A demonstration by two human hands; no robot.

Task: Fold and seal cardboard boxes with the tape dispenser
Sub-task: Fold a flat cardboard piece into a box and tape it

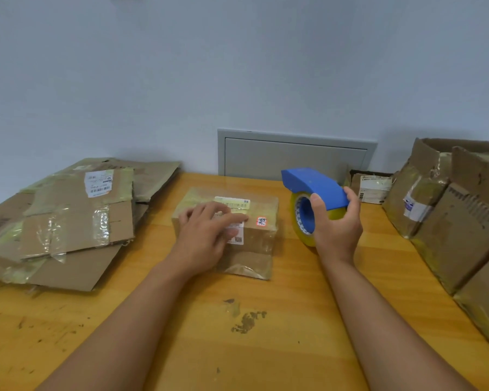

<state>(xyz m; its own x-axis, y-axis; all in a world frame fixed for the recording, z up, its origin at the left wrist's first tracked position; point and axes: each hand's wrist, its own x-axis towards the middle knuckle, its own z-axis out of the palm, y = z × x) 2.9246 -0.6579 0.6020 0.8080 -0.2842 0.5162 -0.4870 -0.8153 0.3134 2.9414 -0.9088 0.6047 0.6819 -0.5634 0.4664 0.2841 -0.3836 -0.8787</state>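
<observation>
A small closed cardboard box [254, 244] covered in clear tape and labels sits on the wooden table [198, 334] in the middle. My left hand [209, 235] lies flat on its top, fingers stretched out toward the right. To the right of the box, my right hand [336, 224] grips a blue tape dispenser [314, 184] with a yellowish tape roll [299, 218], held upright just above the table. The dispenser does not touch the box.
A pile of flattened cardboard boxes [68, 221] lies at the left. Several built boxes [458, 221] stand along the right edge, and a small labelled box [373, 187] sits at the back right. A grey wall panel [288, 156] is behind the table.
</observation>
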